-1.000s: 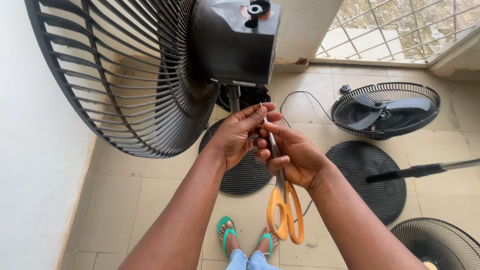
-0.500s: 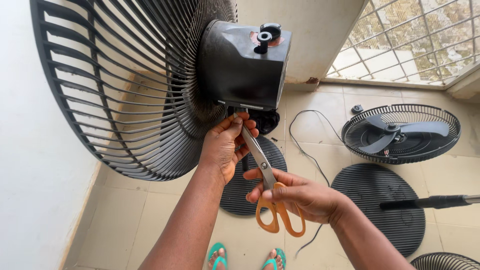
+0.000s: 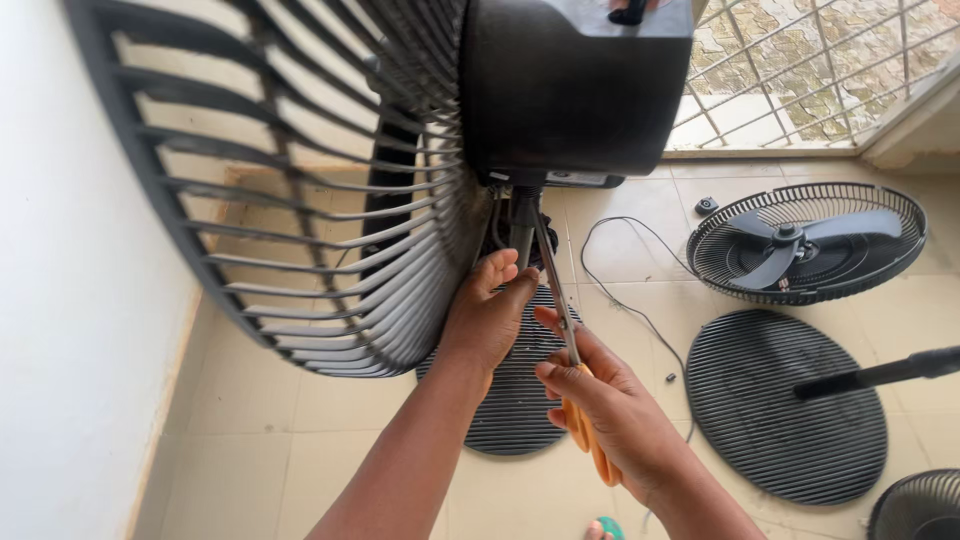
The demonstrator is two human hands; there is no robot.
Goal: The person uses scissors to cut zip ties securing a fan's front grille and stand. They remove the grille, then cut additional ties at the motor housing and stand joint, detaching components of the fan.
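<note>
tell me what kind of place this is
Likely a tiled balcony or porch used for fan repair: a barred window grille, loose fan guards on the floor, and a fan head lying apart, while the right hand works orange-handled scissors.

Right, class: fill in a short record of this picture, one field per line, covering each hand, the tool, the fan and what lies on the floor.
Left hand: left hand grips the fan neck under the motor housing
Right hand: right hand holds the scissors
Tool: orange handles, blades shut, tip up at the neck
Fan: black grille tilted, beside a white wall
Floor: tiled; fan head with blades, flat grille, loose cable
</note>
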